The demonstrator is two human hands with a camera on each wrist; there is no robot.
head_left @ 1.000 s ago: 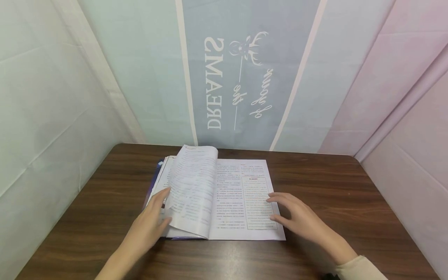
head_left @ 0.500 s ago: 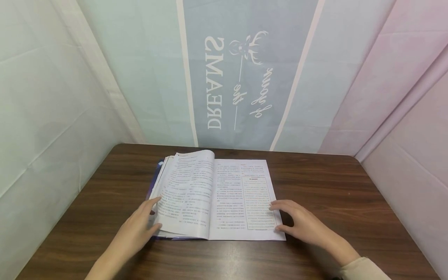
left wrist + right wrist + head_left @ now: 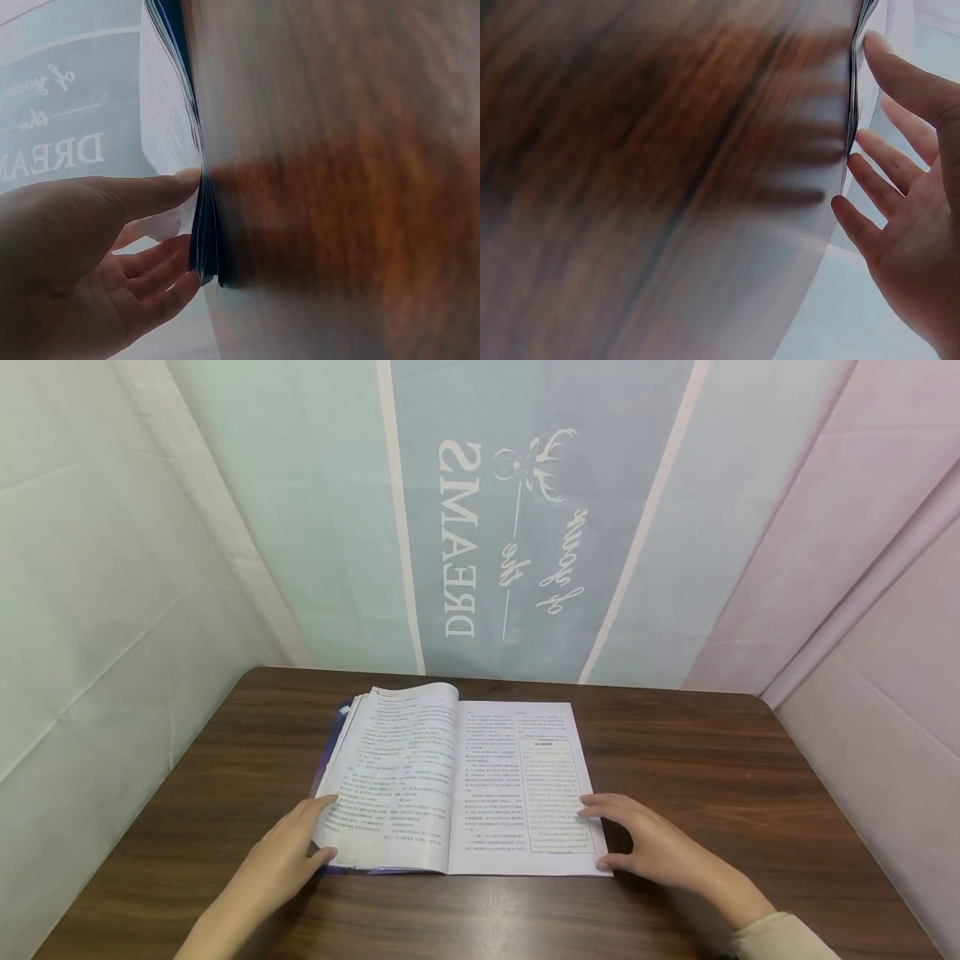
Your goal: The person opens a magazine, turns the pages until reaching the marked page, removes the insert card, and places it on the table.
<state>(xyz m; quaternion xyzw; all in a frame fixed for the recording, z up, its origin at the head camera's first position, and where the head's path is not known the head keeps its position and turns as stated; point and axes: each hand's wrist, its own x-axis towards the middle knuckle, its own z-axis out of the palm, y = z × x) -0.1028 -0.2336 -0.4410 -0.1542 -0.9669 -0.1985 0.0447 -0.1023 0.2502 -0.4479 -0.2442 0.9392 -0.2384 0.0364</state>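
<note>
An open book (image 3: 405,777) with printed white pages and a dark blue cover lies on the table. Its left-hand page bulges near the spine; the right-hand page (image 3: 491,793) lies flat. My left hand (image 3: 281,852) is at the book's lower left edge, thumb and fingers spread apart. In the left wrist view, the thumb (image 3: 157,193) touches the page edges (image 3: 204,217), with the other fingers beside them. At the lower right edge is my right hand (image 3: 660,843), its fingertips on the page border. The right wrist view shows its fingers (image 3: 885,176) loosely extended along that edge.
The dark wood-grain table (image 3: 697,752) extends on both sides of the book. Behind it hangs a pale curtain (image 3: 517,527) with mirrored lettering and a deer head. White fabric walls (image 3: 112,610) enclose the sides.
The lifted page has come down onto the left side of the book. My left hand has moved left and toward me with it; my right hand has shifted slightly toward me along the right edge.
</note>
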